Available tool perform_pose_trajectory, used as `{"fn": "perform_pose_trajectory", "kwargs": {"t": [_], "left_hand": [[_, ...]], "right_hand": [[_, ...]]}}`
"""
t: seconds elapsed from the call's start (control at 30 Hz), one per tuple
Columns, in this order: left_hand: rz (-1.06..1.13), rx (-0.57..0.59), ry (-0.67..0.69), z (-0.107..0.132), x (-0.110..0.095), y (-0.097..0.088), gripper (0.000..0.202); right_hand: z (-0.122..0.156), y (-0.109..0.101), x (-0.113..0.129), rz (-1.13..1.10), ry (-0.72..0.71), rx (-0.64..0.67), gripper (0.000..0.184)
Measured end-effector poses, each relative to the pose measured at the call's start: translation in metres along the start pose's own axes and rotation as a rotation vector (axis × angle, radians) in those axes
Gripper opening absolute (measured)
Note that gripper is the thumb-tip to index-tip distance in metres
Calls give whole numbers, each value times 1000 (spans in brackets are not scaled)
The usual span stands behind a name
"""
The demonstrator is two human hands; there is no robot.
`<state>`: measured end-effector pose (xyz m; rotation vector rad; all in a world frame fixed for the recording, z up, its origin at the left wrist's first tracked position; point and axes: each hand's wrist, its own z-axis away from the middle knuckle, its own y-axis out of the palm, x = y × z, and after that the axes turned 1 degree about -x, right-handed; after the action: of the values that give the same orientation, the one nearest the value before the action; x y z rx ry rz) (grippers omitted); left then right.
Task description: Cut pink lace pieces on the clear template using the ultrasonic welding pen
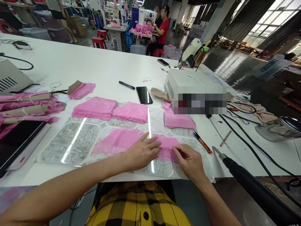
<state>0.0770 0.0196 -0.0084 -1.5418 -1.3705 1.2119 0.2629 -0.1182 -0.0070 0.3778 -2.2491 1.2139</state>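
A pink fabric piece lies flat on a clear patterned mat in front of me. My left hand rests over its right part with fingers stretched out. Under and beside those fingers is another pink piece, whose right edge my right hand pinches between thumb and forefinger. Behind my hands stand two stacks of pink lace pieces, a left stack and a right stack. A smaller pile of plain pink pieces sits to the right.
Orange-handled tweezers and a black-handled tool lie right of the mat. A grey box, black cables, a glass jar, a phone and a marker surround it. Wrapped pink bundles are at left. A person in red sits beyond.
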Motion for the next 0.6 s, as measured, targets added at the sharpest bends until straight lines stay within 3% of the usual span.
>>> {"fn": "perform_pose_trajectory", "kwargs": {"t": [0.37, 0.6], "left_hand": [[5, -94, -88, -1, 5, -3, 21], [22, -99, -86, 0, 14, -12, 20]], "right_hand": [[16, -19, -9, 80, 314, -100, 32], [28, -21, -12, 183, 322, -34, 32]]}}
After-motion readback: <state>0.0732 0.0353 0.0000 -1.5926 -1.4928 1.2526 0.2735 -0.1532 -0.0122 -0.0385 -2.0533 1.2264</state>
